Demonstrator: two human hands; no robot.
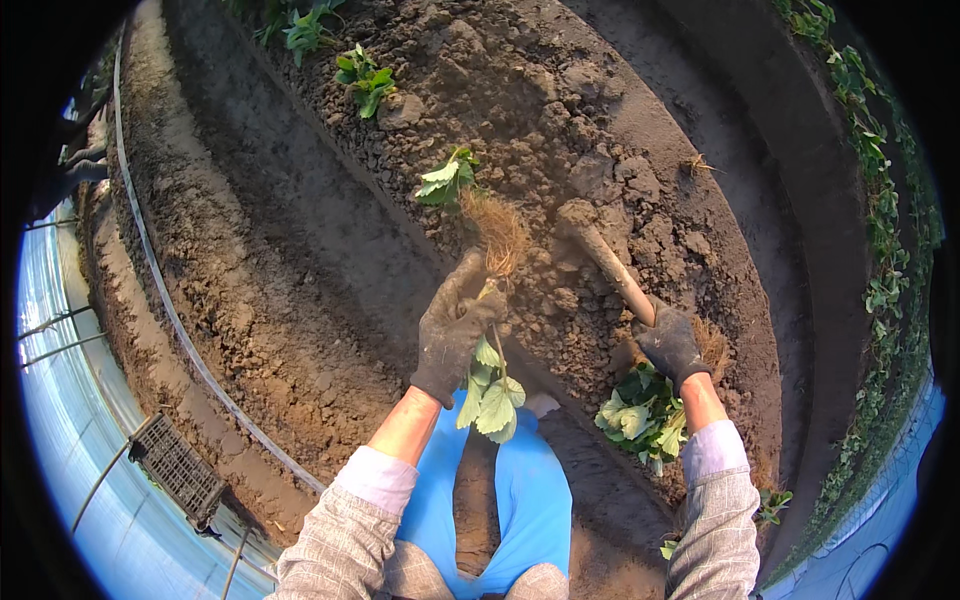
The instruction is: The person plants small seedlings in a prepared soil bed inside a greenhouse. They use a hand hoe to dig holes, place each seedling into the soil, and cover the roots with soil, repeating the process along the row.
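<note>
My left hand [454, 322], in a dirt-caked dark glove, grips a bare-root strawberry seedling [496, 409] around its crown. Its brown roots [501, 236] point away from me and its leaves hang towards my knees. A short tool with a wooden handle [619, 270] is in my gloved right hand [673, 337]; soil covers its far end, so the head's shape cannot be told. Under and beside my right wrist lies a bunch of loose seedlings [637, 416]. Just beyond the held roots, a small leafy plant [446, 180] stands in the crumbly soil bed [517, 127].
Farther up the bed's left edge grow more plants [366, 81]. A furrow [337, 202] runs along the left, with a pale pipe or hose [161, 270] beyond it. A black plastic crate [180, 469] is by the plastic sheeting [67, 390]. Green vines [881, 217] line the right.
</note>
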